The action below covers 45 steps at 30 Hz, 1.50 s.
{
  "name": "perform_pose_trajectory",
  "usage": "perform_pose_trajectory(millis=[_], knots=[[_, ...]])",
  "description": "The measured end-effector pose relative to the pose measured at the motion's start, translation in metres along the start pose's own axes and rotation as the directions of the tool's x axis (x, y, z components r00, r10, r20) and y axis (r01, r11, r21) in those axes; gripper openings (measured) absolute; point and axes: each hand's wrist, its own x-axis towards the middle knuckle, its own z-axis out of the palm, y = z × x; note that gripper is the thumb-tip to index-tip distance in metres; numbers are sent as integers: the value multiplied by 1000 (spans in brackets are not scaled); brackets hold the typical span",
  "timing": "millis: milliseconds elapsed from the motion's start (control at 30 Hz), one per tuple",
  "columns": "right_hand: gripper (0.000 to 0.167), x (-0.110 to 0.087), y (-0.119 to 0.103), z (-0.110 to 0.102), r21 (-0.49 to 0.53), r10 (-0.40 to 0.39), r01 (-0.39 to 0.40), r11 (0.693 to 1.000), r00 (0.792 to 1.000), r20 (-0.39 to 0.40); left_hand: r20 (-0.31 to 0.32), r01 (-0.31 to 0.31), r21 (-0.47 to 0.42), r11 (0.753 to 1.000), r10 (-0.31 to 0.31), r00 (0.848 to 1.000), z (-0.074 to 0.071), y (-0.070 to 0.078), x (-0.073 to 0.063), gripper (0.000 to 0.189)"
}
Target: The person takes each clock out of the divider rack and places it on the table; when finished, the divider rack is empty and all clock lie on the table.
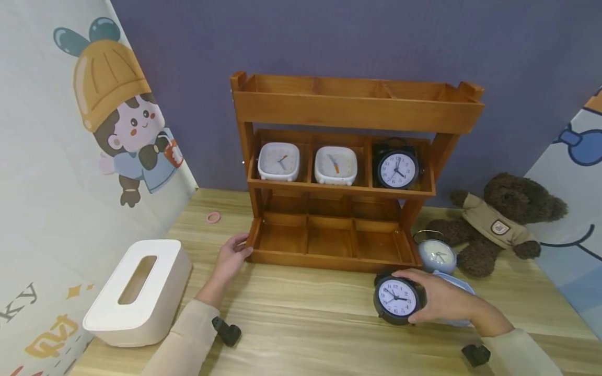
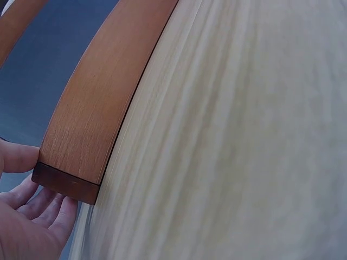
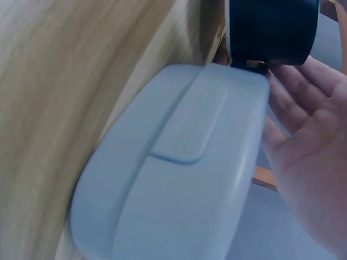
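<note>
In front of the rack (image 1: pixel 357 112): black clock (image 1: pixel 396 297), pinched by the right hand (image 1: pixel 444 297); shelving step, seemingly.
Left corner (image 2: pixel 68 184): gripped by the left hand (image 1: pixel 230 256), probably for steadying.
Bottom slots (image 1: pixel 282 238): clean lift up and over probably needed tbh.

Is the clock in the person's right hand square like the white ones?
No, the right hand grips a round black clock with a white dial.

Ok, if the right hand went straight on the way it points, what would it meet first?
Probably the round, black-cased, white-faced alarm clock that the right hand grips; it lies directly ahead.
</note>
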Motion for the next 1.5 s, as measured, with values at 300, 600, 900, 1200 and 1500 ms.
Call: perform_pose_trajectory(millis=[300,600,900,1200,1500], knots=[[90,3,4,-4,-16,-2,3,1000,999,48,-6,-4,9,1000,4,1000,0,0,1,47],[90,3,6,-8,-46,-44,48,998,995,90,-2,-7,1,1000,7,1000,1,-2,2,47],[80,9,-9,-26,2,-67,67,998,997,28,-8,-10,-3,1000,10,1000,2,-2,2,47],[64,28,-46,-58,-78,-79,60,995,962,-261,-6,-8,3,1000,8,1000,2,0,0,47],[62,50,-63,-72,-67,-101,79,995,872,-480,-6,-8,9,1000,8,1000,1,0,-2,47]])
